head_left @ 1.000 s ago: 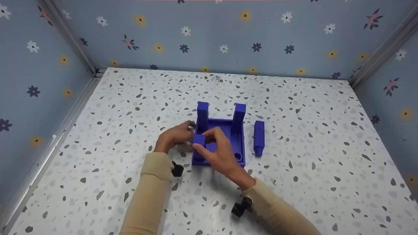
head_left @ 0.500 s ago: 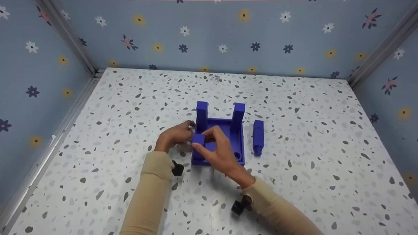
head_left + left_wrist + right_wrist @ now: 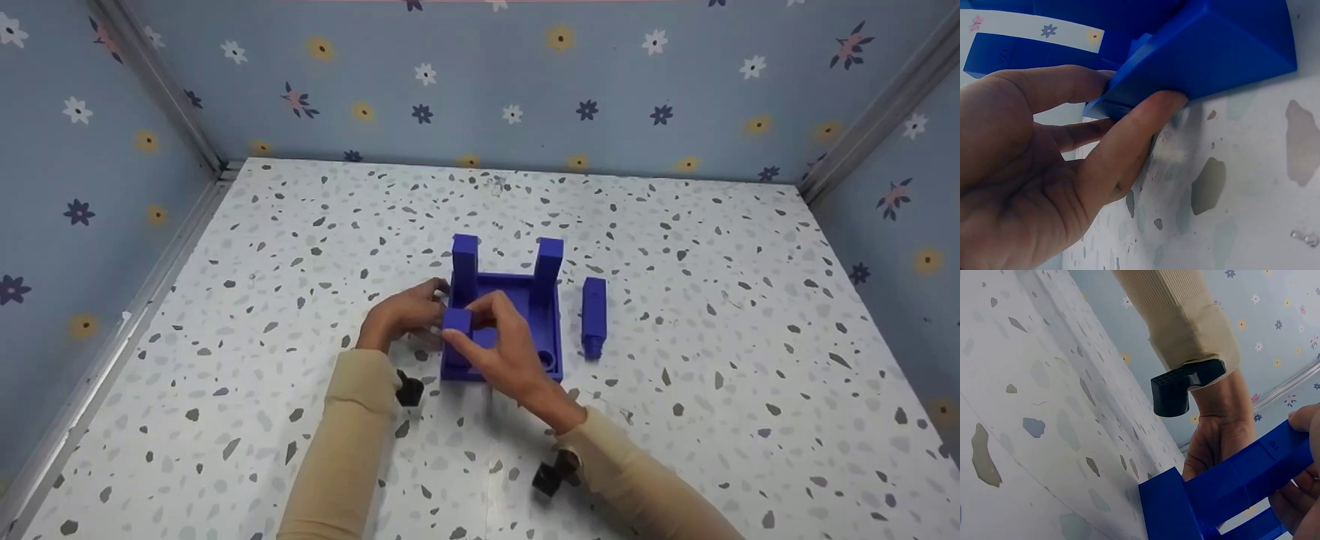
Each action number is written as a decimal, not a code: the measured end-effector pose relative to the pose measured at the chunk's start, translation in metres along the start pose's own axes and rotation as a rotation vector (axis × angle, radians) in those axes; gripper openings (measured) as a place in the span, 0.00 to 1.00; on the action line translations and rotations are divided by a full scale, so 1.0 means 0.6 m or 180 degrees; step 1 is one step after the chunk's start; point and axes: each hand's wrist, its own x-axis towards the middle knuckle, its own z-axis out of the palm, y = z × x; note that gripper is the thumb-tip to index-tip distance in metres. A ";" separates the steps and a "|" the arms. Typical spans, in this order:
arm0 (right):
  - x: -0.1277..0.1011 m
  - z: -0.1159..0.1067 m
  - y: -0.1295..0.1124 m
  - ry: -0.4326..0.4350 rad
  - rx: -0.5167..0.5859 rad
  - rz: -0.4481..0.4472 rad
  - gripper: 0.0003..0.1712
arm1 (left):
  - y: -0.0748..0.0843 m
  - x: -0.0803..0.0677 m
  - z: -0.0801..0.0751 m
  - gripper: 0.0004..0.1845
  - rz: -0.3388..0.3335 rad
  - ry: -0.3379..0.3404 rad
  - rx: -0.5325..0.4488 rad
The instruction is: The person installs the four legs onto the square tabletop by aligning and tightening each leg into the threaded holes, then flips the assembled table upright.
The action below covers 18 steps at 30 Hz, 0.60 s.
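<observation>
Base: blue base (image 3: 525,322) lay flat near the middle of the table (image 3: 712,315), two posts (image 3: 465,266) already upright at its far corners; the round socket (image 3: 547,358) at its near right corner was empty.
Left hand: left hand (image 3: 401,313) pinched the base's left edge between thumb and fingers (image 3: 1129,140), as the left wrist view showed, pinning it to the table.
Peg: blue peg (image 3: 457,321) stood at the near left corner of the base, its square top showing above the knuckles.
Right hand: right hand (image 3: 504,346) had thumb and fingers curled round the peg from above; whether its foot had seated could not be told, since the hand hid it.
Spare peg: a fourth peg (image 3: 594,316) lay on its side just right of the base, apart from it.
Feel: the parts looked like rigid moulded plastic, probably light and hard, with smooth flat faces that could slip under a loose pinch; nothing looked fragile.
Hold: the peg was best taken on two opposite flat faces near its top, leaving the foot free; the base was best held by its rim, clear of the sockets.
Sleeves: tan sleeves (image 3: 341,450) covered both forearms, each with a black wrist camera (image 3: 409,390).
</observation>
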 end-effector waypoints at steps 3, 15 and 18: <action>-0.002 0.000 -0.006 0.0020 -0.0004 0.0017 0.18 | 0.000 -0.001 0.000 0.31 -0.0006 -0.0002 0.0044; -0.001 -0.019 -0.035 -0.0228 0.0135 0.0160 0.16 | -0.004 -0.004 0.000 0.30 -0.0014 -0.0042 -0.0038; 0.000 -0.025 -0.033 -0.0243 0.0163 0.0121 0.14 | -0.005 -0.003 -0.001 0.29 -0.0050 -0.0028 -0.0054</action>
